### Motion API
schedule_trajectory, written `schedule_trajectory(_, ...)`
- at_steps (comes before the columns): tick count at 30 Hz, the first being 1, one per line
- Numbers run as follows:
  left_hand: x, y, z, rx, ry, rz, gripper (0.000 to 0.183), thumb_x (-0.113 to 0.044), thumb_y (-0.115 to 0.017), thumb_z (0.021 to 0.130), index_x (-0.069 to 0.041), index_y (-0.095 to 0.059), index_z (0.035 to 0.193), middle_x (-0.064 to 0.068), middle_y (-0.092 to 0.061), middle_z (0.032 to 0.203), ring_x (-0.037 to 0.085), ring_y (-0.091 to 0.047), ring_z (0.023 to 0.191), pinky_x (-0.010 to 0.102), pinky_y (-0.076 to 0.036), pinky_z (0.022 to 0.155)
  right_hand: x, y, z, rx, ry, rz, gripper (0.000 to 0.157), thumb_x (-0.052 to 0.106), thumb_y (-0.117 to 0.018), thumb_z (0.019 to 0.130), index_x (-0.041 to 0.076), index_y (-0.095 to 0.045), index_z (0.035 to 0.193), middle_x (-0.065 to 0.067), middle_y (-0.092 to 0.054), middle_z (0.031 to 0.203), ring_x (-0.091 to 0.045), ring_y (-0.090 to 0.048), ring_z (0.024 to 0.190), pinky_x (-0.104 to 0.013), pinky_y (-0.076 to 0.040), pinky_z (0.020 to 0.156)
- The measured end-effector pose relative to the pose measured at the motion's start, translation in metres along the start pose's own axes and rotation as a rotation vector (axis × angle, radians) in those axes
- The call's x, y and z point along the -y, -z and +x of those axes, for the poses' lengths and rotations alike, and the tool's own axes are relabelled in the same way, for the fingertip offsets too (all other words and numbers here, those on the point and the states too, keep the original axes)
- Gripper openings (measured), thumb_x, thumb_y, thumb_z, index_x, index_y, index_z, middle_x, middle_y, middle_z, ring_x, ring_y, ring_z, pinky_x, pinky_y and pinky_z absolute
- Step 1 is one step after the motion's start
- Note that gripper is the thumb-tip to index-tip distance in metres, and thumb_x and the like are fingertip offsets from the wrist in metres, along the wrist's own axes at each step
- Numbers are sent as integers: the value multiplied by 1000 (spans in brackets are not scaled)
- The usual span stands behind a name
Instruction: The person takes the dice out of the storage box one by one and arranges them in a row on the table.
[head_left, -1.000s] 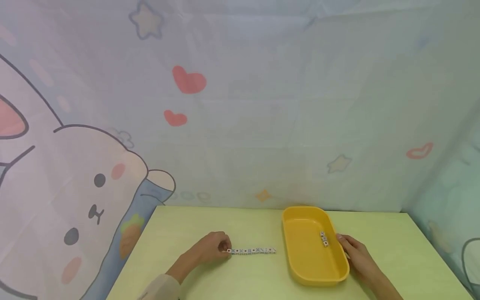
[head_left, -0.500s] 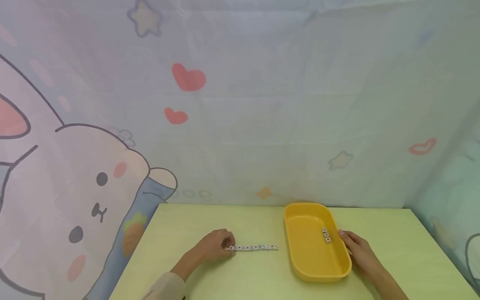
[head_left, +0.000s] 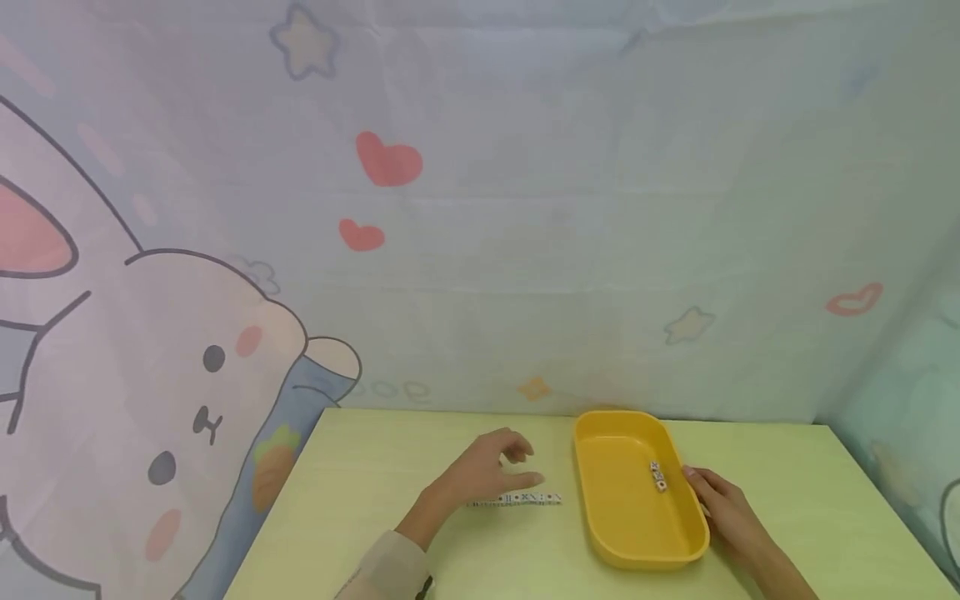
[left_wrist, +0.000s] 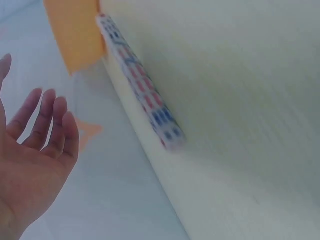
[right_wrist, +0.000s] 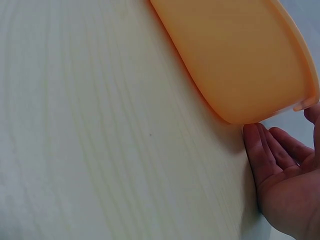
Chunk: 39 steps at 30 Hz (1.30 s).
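Observation:
A straight row of small white dice (head_left: 538,499) with red and blue pips lies on the table, left of a yellow tray (head_left: 626,521). My left hand (head_left: 480,471) is raised over the row's left part and hides some of it. In the left wrist view, that hand's (left_wrist: 40,155) fingers are relaxed and hold nothing, apart from the dice row (left_wrist: 140,82). Inside the tray, 3 dice (head_left: 658,477) sit near its right wall. My right hand (head_left: 729,515) grips the tray's right side, thumb at the rim; in the right wrist view its fingers (right_wrist: 260,150) touch the tray's (right_wrist: 240,60) outer wall.
The pale green table (head_left: 390,450) ends at the back against a printed cloth backdrop (head_left: 525,250) with a rabbit, hearts and stars. A dark cable (head_left: 947,533) hangs at the far right.
My left hand has let go of the left end of the dice row, risen and moved right toward the tray, its fingers spreading. The right hand keeps its grip on the tray.

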<state>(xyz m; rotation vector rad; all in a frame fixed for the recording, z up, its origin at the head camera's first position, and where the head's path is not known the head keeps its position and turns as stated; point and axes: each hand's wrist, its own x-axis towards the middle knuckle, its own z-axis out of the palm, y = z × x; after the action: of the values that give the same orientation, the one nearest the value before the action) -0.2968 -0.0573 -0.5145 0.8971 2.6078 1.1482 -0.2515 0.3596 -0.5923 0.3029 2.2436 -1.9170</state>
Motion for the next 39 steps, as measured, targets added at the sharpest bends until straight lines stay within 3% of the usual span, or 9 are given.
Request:
schedule_trajectory(6,-18,-19,30,-34,-91,30,46,-48,-73,100,-16,-66,133,-5,-64,124,12,-60,116,31,-54,96,2,-1,1,-2,-13,-7,79,57,-49,109,-6,-39,157,-24,-47,157,-13,-61,121,-33,-59,95)
schedule_trajectory(11,-30,-34,50,-43,-135,34,47,-45,-74,100,-15,-64,134,-3,-64,127,9,-59,116,32,-54,99,2,0,-2,-14,-26,-26,81,59,-49,109,-6,-39,157,-24,-48,157,-14,-61,121,-32,-59,94)
schedule_trajectory(17,-50,-58,71,-34,-192,77,39,-38,-74,101,-12,-66,129,1,-66,122,14,-64,112,20,-51,95,1,0,-2,-20,-17,-33,80,58,-48,109,-6,-40,156,-25,-46,158,-18,-60,126,-32,-59,95)
schedule_trajectory(23,-77,-88,82,-26,-227,165,38,-32,-74,101,-14,-65,133,-7,-62,124,6,-62,114,12,-46,98,0,-2,-2,-18,6,-44,79,58,-48,109,-7,-42,155,-25,-49,156,-24,-59,129,-32,-59,95)
schedule_trajectory(29,-96,-115,93,-42,-162,233,41,-35,-77,98,-16,-68,133,-10,-60,123,5,-61,115,12,-46,97,0,-1,-2,-10,4,-44,78,56,-48,110,-7,-41,155,-24,-51,154,-10,-62,117,-32,-59,94)
schedule_trajectory(34,-97,-133,107,-36,-55,217,38,-32,-80,96,-14,-70,127,-11,-61,115,3,-62,107,10,-47,90,3,1,0,14,8,-41,81,57,-47,110,-6,-36,159,-25,-42,162,-23,-56,133,-34,-57,99)
schedule_trajectory(39,-94,-148,116,-51,49,165,33,-27,-85,91,-14,-73,120,-11,-61,105,-2,-60,95,10,-49,84,8,4,8,63,9,8,78,52,-50,111,-4,-33,161,-22,-44,160,-26,-53,137,-38,-56,101)
